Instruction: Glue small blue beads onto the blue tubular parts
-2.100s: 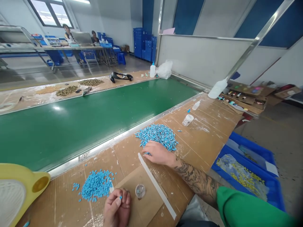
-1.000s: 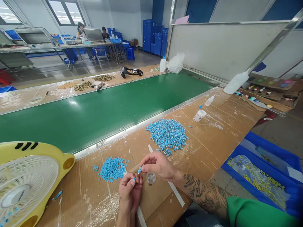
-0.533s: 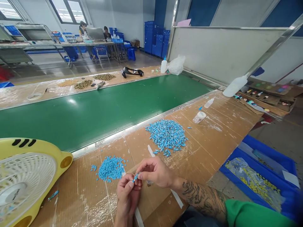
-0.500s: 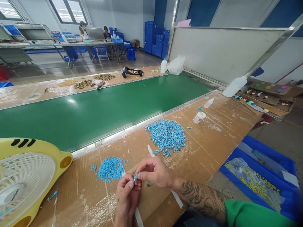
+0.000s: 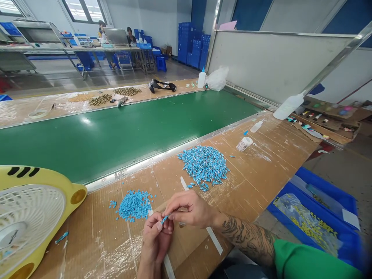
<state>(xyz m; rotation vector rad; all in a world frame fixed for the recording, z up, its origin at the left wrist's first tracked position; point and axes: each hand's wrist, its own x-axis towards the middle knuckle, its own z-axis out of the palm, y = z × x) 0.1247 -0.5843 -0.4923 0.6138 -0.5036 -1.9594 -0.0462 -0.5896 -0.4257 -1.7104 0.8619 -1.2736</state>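
Observation:
My left hand (image 5: 157, 238) and my right hand (image 5: 190, 209) meet over the cardboard-covered bench, both pinching a small blue tube-shaped part (image 5: 164, 219) between their fingertips. A heap of small blue caps (image 5: 134, 204) lies just left of the hands. A larger heap of blue tubes (image 5: 204, 165) lies beyond the right hand. A white strip (image 5: 186, 186) runs under the hands. A small clear dish is mostly hidden under my right hand.
A yellow fan (image 5: 31, 217) stands at the near left. A green conveyor belt (image 5: 116, 128) runs across the middle. A white jar (image 5: 244, 143) and squeeze bottles (image 5: 287, 106) sit at the right. A blue bin (image 5: 316, 221) stands on the floor. Two people sit at a far table (image 5: 116, 37).
My right hand left the tube heap with a tube and came to my left hand, which held a cap. Both hands now hold the part together.

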